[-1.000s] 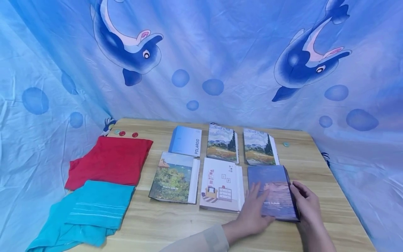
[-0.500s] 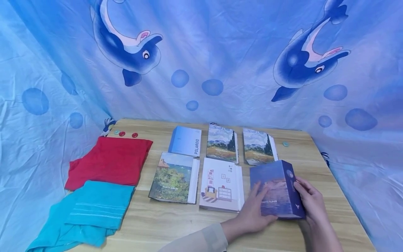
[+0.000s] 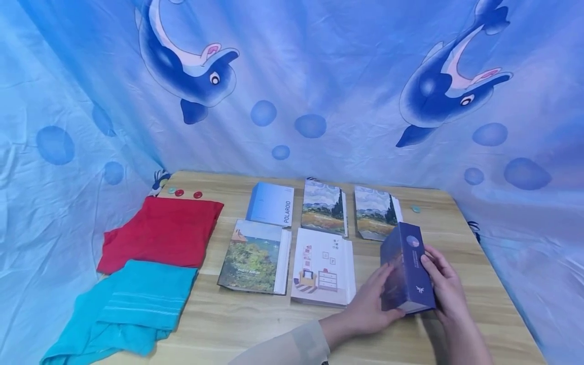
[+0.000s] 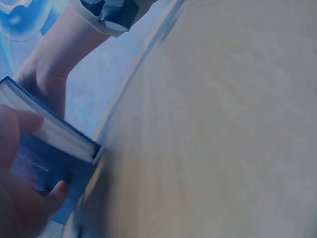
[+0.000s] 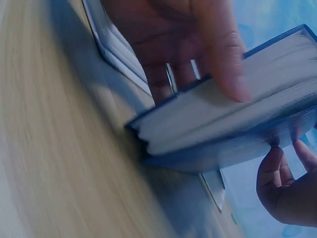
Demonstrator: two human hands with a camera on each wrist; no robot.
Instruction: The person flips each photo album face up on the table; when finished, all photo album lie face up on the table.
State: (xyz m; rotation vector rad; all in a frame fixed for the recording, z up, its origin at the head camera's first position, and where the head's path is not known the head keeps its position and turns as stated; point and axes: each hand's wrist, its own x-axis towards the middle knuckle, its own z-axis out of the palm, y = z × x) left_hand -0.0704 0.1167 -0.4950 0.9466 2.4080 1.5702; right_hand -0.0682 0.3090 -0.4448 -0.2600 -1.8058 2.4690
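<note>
A purple-blue photo album [image 3: 416, 268] stands on its edge at the table's right side, its spine turned up toward me. My left hand [image 3: 367, 304] grips it from the left, fingers on the cover and thumb over the bottom page edges [image 5: 277, 84]. From the right, my right hand [image 3: 446, 286] holds the spine side, with the thumb on the spine and the other fingers partly hidden behind. In the left wrist view the album [image 4: 54, 158] shows its white pages and dark cover between both hands. Left of it lies a white album [image 3: 321, 266] with a furniture drawing.
A green-tree album [image 3: 251, 258], a blue Polaroid album [image 3: 271, 203] and two landscape albums [image 3: 323, 208] lie flat nearby. Red cloth [image 3: 161, 233] and turquoise cloth [image 3: 141, 296] are at left. Small red buttons [image 3: 197, 194] and a green button [image 3: 415, 209] lie farther back.
The purple-blue album has gone from lying flat with its cover up to standing on edge, spine toward me. My right hand has moved with the spine; my left hand stays at its cover.
</note>
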